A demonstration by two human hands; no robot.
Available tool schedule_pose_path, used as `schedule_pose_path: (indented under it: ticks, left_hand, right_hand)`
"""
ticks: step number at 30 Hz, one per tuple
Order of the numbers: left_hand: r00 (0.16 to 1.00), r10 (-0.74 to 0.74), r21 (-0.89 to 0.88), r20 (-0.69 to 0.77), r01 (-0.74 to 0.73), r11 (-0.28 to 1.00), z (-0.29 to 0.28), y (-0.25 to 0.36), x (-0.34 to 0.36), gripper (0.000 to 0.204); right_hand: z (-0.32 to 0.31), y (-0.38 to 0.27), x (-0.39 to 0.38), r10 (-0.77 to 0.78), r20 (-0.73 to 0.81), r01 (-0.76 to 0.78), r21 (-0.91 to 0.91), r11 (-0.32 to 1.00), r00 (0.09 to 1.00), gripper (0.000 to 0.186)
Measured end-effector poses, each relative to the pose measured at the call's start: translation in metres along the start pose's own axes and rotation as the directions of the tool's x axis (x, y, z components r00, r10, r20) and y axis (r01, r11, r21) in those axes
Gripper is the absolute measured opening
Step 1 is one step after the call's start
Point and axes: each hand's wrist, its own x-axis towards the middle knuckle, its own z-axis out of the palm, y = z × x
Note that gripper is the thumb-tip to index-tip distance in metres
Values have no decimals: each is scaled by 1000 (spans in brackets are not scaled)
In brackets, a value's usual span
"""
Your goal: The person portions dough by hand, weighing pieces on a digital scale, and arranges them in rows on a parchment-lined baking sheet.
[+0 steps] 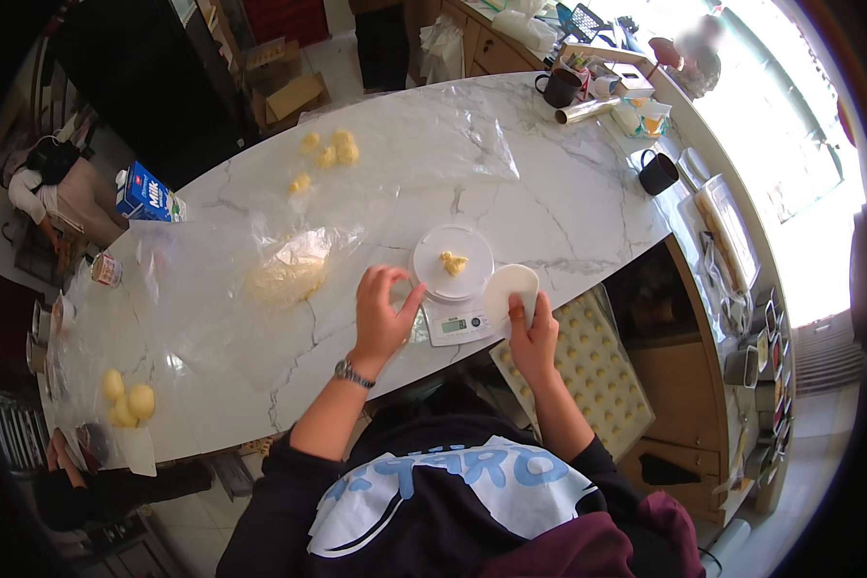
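A small lump of yellow dough [453, 263] rests on the round platform of a white kitchen scale [432, 287]. My left hand [383, 310] is beside the scale's left edge, its fingers curved and apart, with nothing visible in them. On the other side, my right hand [535, 337] grips a flat white dough scraper [507, 287] with a rounded edge, held up at the scale's right edge. Left of the scale, a larger mass of dough [294, 270] lies under crumpled clear plastic.
Several dough pieces [342, 149] sit on a plastic sheet [433, 144] at the far side. Smooth yellow dough balls [141, 401] lie at the left end. A tray [636, 424] of small dough balls is below the counter's right edge. Two dark mugs, one a black mug [658, 173], stand at right; a milk carton [149, 195] at left.
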Motion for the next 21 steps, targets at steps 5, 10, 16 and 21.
schedule_pose_path:
  ticks: [5,10,16,21]
  left_hand:
    - [968,-224,369,110,170,914,-30,4,-66,35]
    - [988,-155,426,9,137,894,-28,-4,-87,29]
    - [996,-87,376,34,68,924,-39,-6,-93,14]
    - [994,-94,261,57,76,962,-50,-13,-107,13]
  right_hand:
    - [7,-3,-1,-8,31,9,-4,1000,999,17]
    - [39,-29,-9,-59,500,174,-188,967,864,22]
    - [86,-54,8,-192,771,440,-125,889,607,25]
    - [110,-34,-24,-227,848,615,-139,776,478,19]
